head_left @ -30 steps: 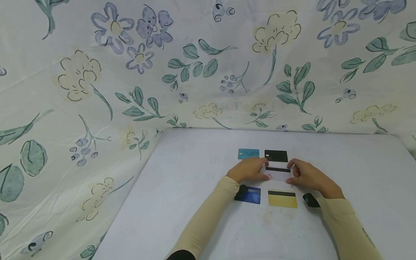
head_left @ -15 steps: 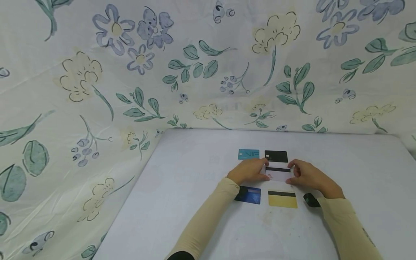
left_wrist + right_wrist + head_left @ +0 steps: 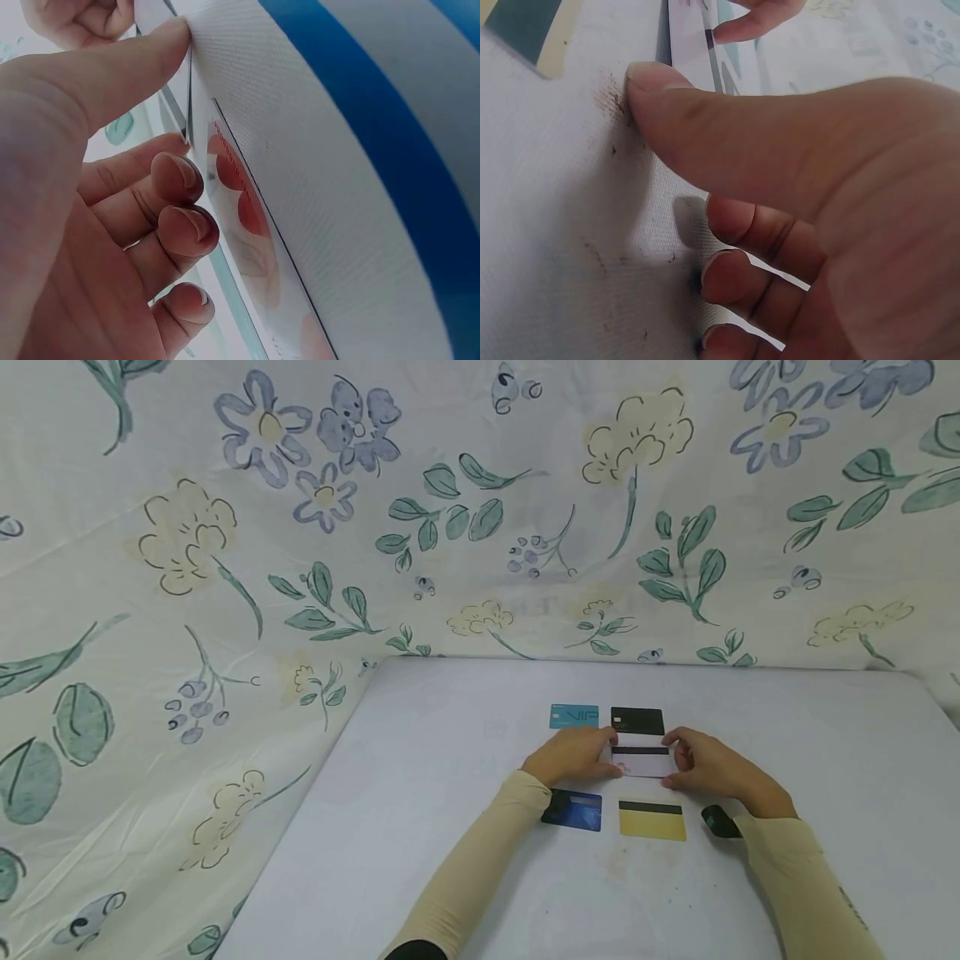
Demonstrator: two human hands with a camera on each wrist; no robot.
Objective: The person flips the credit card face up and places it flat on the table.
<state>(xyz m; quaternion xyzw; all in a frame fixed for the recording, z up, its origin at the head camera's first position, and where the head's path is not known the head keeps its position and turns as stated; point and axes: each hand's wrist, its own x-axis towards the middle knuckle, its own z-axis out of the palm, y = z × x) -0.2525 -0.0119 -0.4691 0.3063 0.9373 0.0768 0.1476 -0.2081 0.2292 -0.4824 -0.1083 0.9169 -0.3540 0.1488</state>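
Nearest the person, past the two cream sleeves (image 3: 795,881), the yellow card (image 3: 652,824) and the blue card (image 3: 576,810) lie on the white table (image 3: 337,852), both just as they were half a second ago.

Beyond them is the white card (image 3: 641,765), where the change is. It sits a touch further to the person's left, and a thin dark line now shows along its near edge, which was faint before. I judge that edge to be slightly lifted or tipped; how much, I cannot tell. The left hand (image 3: 568,755) pinches the card's left end between thumb and forefinger, its other fingers loosely curled in the left wrist view. The right hand (image 3: 712,767) has thumb and forefinger at the near and far corners of the right end, apparently pinching there too; the thumb hides that contact in the right wrist view. Such a small shift reads as a fine adjustment, with the card not yet let go.

Farther off, the teal card (image 3: 574,716) and the black card (image 3: 637,721) lie side by side, unmoved, before the flowered cloth (image 3: 480,427).
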